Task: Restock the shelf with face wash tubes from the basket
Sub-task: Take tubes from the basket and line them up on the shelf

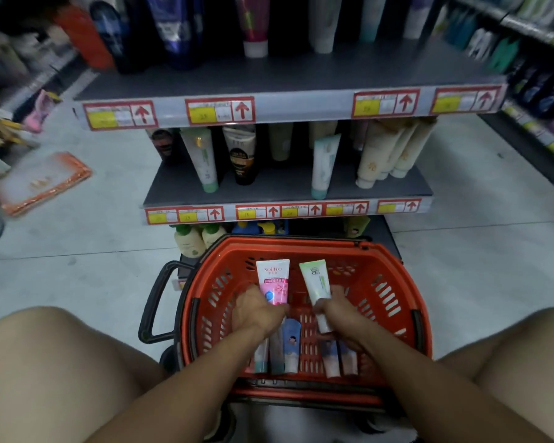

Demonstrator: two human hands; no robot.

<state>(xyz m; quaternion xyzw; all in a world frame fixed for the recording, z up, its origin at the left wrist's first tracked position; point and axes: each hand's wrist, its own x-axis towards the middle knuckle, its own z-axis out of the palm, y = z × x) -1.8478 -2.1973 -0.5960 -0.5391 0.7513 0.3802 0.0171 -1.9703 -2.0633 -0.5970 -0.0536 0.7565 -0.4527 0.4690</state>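
An orange basket (394,282) stands on the floor in front of a grey shelf unit (288,190). My left hand (256,310) grips a pink and white face wash tube (273,279), held upright above the basket. A white and green tube (315,282) is gripped in my right hand (341,311), also upright and slightly tilted left. Several blue and white tubes (290,343) lie on the basket floor under my wrists. The middle shelf carries upright tubes, with a gap between them near its centre.
The upper shelf (285,81) holds darker tubes and bottles. The basket's black handle (154,302) hangs at its left. An orange packet (42,183) lies on the floor at left. Another shelf row (538,100) runs along the right. My knees flank the basket.
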